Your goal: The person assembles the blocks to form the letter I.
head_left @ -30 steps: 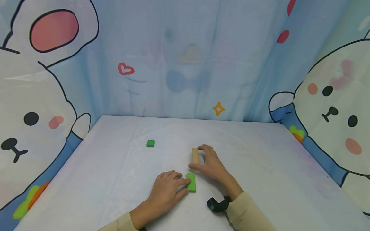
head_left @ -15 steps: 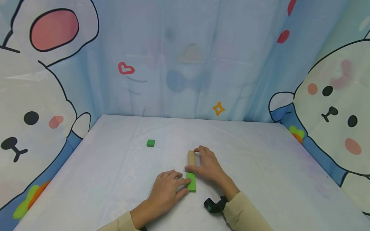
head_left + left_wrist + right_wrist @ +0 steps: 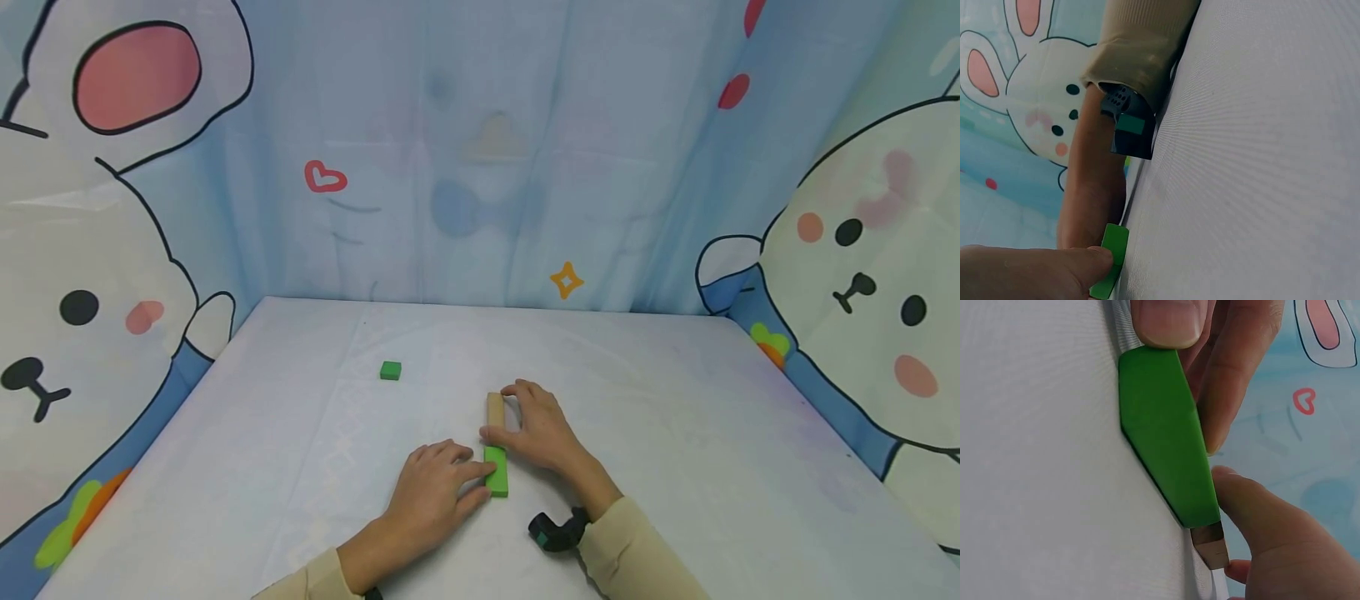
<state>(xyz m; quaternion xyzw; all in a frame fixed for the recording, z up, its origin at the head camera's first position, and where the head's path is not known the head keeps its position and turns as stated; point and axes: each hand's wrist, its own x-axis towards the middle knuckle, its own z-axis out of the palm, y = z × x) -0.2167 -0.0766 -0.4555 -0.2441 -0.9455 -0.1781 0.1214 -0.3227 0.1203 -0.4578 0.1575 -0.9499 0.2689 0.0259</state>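
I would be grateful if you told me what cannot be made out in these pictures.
Head view: the near end of the wooden block, covered by the right hand.
Head view: fine surface detail of the small green block, too small.
Left wrist view: most of the left hand, cut off by the frame's edge.

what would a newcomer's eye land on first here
Probably the big cartoon animals on the left and right of the head view, flanking the white table. Then the bright green block at the table's near middle, held by the left hand, with the right hand gripping a wooden block just beyond it.
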